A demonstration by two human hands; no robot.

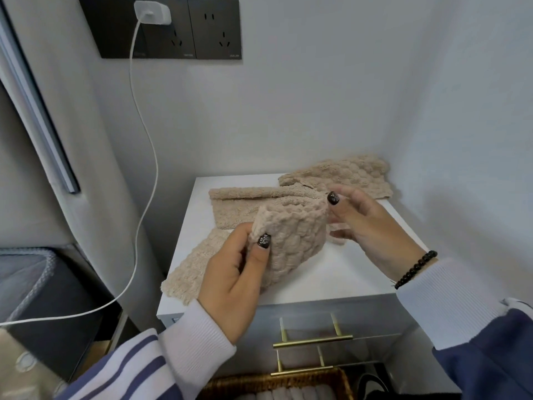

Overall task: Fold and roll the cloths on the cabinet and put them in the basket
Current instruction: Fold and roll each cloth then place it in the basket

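Both hands [230,272] [372,226] grip beige cloth [294,235] — bubbly, folded.

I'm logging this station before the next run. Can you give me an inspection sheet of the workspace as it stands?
Surface: white cabinet top, partly covered by cloths.
Job's things: beige textured cloth held up; folded beige cloth lying behind it; another beige cloth at the back corner; a fourth beige cloth at the front left edge. Woven wicker basket below, with pale rolled cloths inside.
Clutter: nothing seen.
Hands: left hand pinches the held cloth's left edge; right hand holds its right edge.
Cables: white charger cable hangs from a white plug in the dark wall socket panel.
Surroundings: pale walls; gold drawer handles on the cabinet front.
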